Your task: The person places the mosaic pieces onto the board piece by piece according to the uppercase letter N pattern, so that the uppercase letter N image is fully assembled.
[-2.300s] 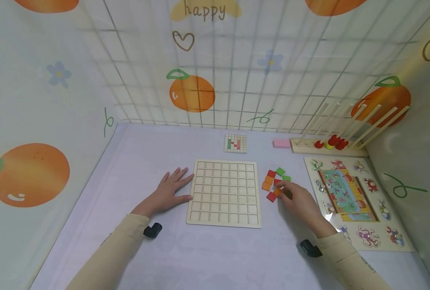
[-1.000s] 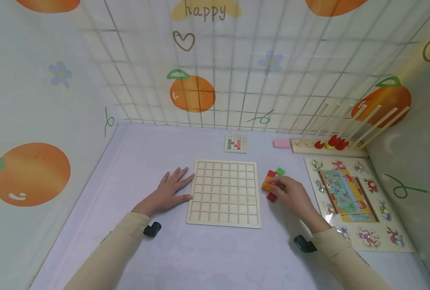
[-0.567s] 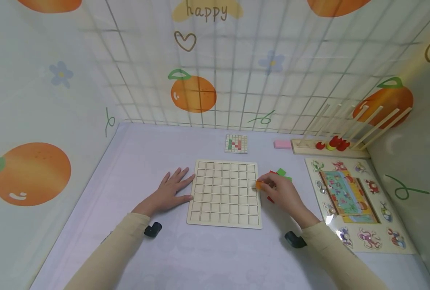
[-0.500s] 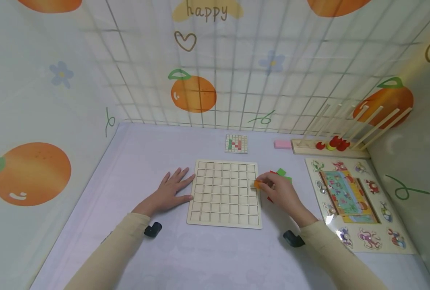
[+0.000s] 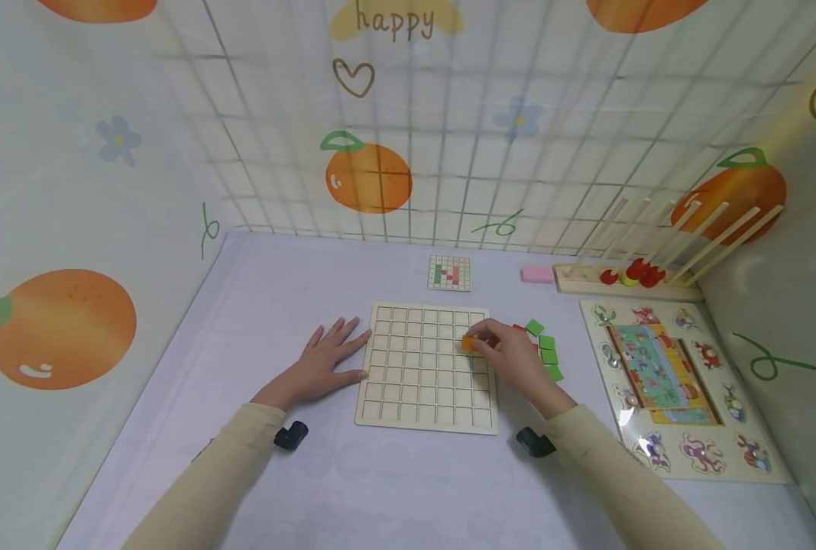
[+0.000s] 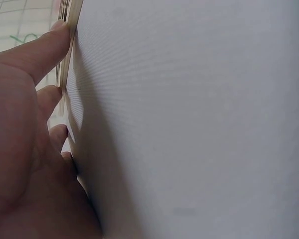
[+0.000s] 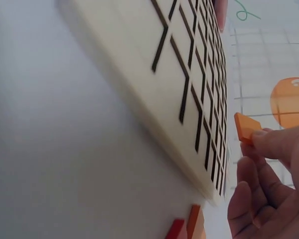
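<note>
A pale wooden grid board [image 5: 418,374] lies flat at the middle of the table. My left hand [image 5: 328,357] rests with spread fingers on the table, thumb and fingertips at the board's left edge; the left wrist view shows the thumb [image 6: 45,47] against that edge. Between thumb and fingers my right hand [image 5: 514,355] pinches an orange square tile [image 5: 467,344] over the right part of the board. The right wrist view has this orange tile [image 7: 246,127] tilted and raised above the grid. Partly hidden behind the right hand are loose green tiles [image 5: 548,357] and red ones.
A small pattern card [image 5: 449,273] lies beyond the board, with a pink block [image 5: 537,274] to its right. At the back right stands a wooden peg rack [image 5: 621,283] with red and yellow beads. A sea-animal puzzle board [image 5: 662,462] lies along the right side.
My right hand went to the loose tiles, took hold of an orange tile and carried it left over the grid board. My left hand has stayed in place.
</note>
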Motion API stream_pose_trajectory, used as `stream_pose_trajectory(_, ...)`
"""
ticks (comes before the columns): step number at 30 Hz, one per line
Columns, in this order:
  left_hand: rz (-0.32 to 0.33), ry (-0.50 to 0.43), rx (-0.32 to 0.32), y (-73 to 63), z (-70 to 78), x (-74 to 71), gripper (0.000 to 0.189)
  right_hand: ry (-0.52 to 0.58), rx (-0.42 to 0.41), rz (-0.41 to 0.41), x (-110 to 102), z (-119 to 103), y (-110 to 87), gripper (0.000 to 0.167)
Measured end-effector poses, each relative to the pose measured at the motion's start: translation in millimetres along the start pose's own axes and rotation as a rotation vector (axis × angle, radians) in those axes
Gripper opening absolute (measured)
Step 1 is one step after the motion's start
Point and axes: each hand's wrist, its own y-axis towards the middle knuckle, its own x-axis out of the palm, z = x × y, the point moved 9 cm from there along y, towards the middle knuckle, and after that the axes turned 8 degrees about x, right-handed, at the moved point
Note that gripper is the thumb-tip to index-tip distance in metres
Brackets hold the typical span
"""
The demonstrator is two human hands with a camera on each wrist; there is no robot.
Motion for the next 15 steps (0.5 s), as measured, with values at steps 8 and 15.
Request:
stream_pose_trajectory(8,0.011,-0.001,0.009,-1.0,0.7,-1.6,0.081,0.024,0.018,-0.041,15,-11,8.1,0.011)
stream_pose_trajectory(15,-0.001,-0.009,-0.005,-0.4,-0.6,-0.1,0.08,0.002,0.005,-0.067,29,-14,13.8,0.009)
